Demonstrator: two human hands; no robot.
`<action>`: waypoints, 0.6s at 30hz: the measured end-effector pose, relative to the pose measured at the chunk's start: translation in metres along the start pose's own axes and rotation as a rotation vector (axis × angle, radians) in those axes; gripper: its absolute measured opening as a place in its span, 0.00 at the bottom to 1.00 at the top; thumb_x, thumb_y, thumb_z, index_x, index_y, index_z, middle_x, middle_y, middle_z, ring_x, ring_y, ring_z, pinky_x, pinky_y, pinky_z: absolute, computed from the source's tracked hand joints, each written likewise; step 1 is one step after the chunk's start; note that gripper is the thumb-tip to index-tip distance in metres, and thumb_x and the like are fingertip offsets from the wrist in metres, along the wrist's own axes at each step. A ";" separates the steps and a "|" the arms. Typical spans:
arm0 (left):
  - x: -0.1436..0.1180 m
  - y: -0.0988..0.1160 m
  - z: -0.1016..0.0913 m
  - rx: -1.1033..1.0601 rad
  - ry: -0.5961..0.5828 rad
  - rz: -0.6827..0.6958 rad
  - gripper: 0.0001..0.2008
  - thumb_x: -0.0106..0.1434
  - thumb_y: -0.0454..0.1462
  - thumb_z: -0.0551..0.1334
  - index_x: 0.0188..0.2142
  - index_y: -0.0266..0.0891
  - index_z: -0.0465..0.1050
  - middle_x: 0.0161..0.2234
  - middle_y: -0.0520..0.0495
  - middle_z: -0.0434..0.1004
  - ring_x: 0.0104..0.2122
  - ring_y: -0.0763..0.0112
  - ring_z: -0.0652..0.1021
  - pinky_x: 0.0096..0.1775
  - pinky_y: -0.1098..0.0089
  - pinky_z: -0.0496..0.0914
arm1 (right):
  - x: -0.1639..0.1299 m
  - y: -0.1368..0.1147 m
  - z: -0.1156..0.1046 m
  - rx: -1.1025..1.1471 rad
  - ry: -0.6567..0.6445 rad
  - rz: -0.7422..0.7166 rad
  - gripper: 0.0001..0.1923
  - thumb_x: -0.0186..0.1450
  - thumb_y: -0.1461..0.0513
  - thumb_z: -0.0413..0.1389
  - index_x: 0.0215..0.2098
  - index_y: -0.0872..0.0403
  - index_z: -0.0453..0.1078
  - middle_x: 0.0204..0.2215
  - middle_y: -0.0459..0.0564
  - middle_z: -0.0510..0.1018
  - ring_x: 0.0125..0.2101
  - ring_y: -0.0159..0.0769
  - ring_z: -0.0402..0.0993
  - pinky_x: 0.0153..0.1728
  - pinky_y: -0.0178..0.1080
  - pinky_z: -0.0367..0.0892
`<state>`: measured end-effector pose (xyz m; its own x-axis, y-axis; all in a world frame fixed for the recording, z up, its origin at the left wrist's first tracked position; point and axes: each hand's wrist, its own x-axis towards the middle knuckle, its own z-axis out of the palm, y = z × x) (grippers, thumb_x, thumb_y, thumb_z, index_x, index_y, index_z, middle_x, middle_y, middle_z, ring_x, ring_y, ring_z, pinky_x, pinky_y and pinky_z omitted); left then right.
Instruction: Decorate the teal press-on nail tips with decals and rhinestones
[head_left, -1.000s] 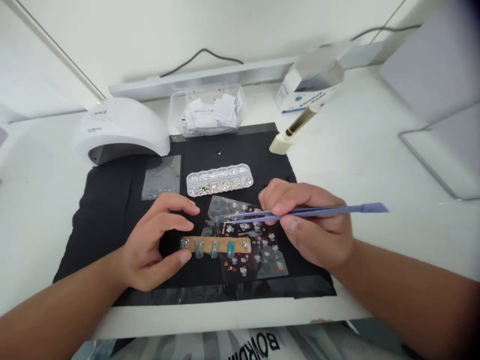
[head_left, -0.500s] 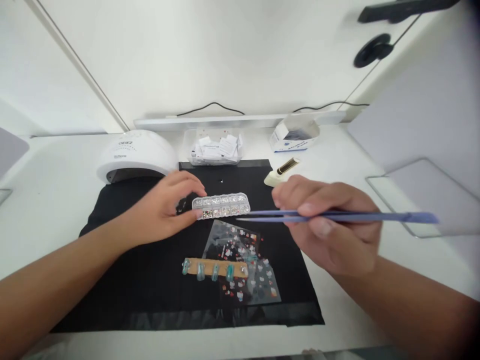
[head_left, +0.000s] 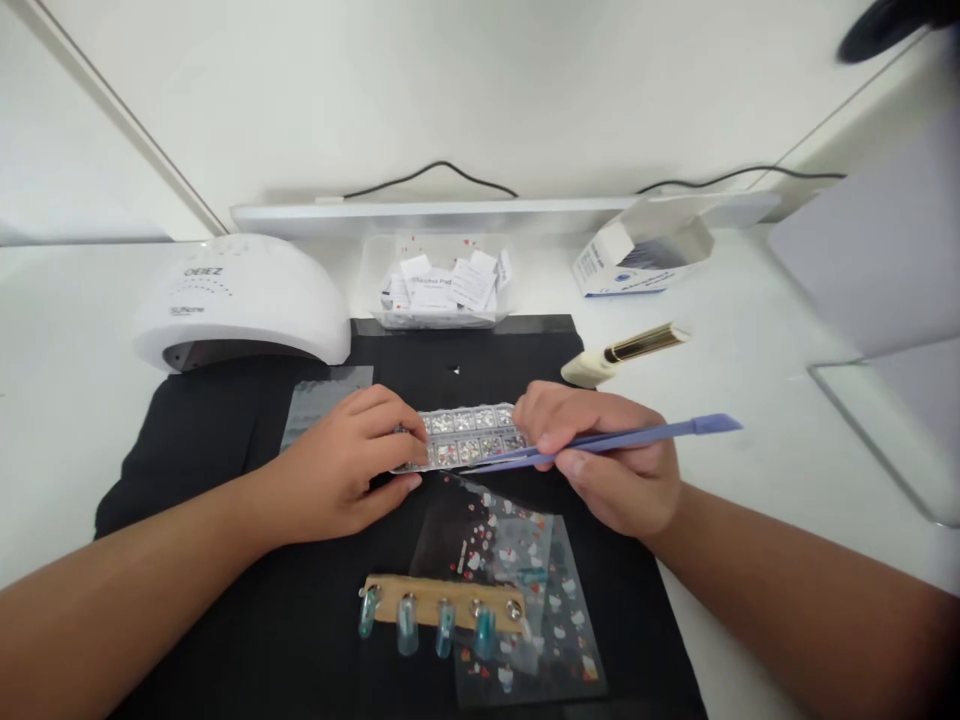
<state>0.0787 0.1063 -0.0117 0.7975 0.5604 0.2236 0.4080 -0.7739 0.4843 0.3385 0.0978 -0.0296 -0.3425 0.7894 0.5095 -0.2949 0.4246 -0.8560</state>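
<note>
My left hand [head_left: 349,465] grips the left end of a clear rhinestone box [head_left: 469,440] with several compartments, lying on a black mat [head_left: 225,440]. My right hand [head_left: 607,465] pinches lilac tweezers [head_left: 637,437], whose tips reach the box's front right edge. Nearer to me lies a tan strip [head_left: 439,605] carrying several teal false nails. It partly overlaps a clear sticker sheet [head_left: 525,590] with small red and white figures.
A white nail lamp [head_left: 240,300] stands at the back left. Behind the mat sit a clear tub of paper packets [head_left: 442,285] and an open white carton [head_left: 645,255]. A cream and gold tool [head_left: 622,355] lies at right. A grey card [head_left: 322,395] lies beside my left hand.
My left hand left the nail strip, reached the rhinestone box and now grips its left end. My right hand brought the tweezers' tips from the sticker sheet to the box.
</note>
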 end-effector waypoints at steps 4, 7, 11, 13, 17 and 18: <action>0.001 0.000 0.000 0.058 0.012 0.040 0.04 0.65 0.31 0.59 0.36 0.38 0.71 0.40 0.45 0.75 0.42 0.63 0.71 0.45 0.61 0.66 | 0.001 0.000 -0.002 -0.081 -0.114 0.008 0.09 0.59 0.70 0.54 0.35 0.55 0.74 0.23 0.48 0.73 0.26 0.34 0.65 0.28 0.42 0.63; 0.000 0.001 -0.001 0.132 0.010 0.079 0.04 0.65 0.31 0.59 0.36 0.39 0.72 0.41 0.46 0.76 0.43 0.62 0.71 0.45 0.59 0.66 | 0.005 0.000 -0.003 -0.101 -0.188 0.099 0.07 0.60 0.70 0.54 0.34 0.55 0.73 0.23 0.47 0.73 0.26 0.33 0.65 0.28 0.40 0.62; -0.001 0.005 -0.003 0.212 -0.018 0.105 0.03 0.64 0.30 0.60 0.36 0.39 0.72 0.41 0.48 0.78 0.43 0.61 0.73 0.44 0.58 0.65 | 0.007 0.000 -0.006 -0.052 -0.204 0.229 0.06 0.63 0.68 0.53 0.34 0.54 0.72 0.24 0.46 0.71 0.25 0.32 0.65 0.28 0.40 0.64; 0.000 0.008 -0.004 0.257 -0.029 0.098 0.04 0.65 0.31 0.59 0.37 0.40 0.72 0.41 0.49 0.78 0.43 0.61 0.73 0.45 0.55 0.64 | 0.007 0.000 -0.007 -0.032 -0.187 0.285 0.06 0.64 0.67 0.54 0.35 0.53 0.72 0.24 0.45 0.71 0.25 0.33 0.66 0.28 0.40 0.65; 0.002 0.010 -0.001 0.314 -0.031 0.066 0.05 0.67 0.32 0.58 0.36 0.42 0.72 0.40 0.50 0.79 0.41 0.62 0.73 0.48 0.49 0.59 | 0.006 0.000 -0.009 -0.018 -0.165 0.348 0.04 0.65 0.65 0.56 0.35 0.52 0.73 0.23 0.45 0.71 0.24 0.33 0.66 0.28 0.41 0.66; 0.003 0.011 0.000 0.312 -0.025 0.057 0.04 0.66 0.33 0.58 0.36 0.42 0.71 0.40 0.50 0.79 0.40 0.62 0.73 0.48 0.50 0.60 | 0.007 -0.001 -0.009 -0.011 -0.159 0.355 0.04 0.64 0.65 0.56 0.34 0.52 0.74 0.23 0.46 0.71 0.23 0.32 0.66 0.28 0.41 0.66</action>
<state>0.0856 0.0996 -0.0060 0.8321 0.5091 0.2199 0.4760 -0.8591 0.1878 0.3448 0.1070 -0.0264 -0.5558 0.8099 0.1874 -0.1239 0.1422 -0.9821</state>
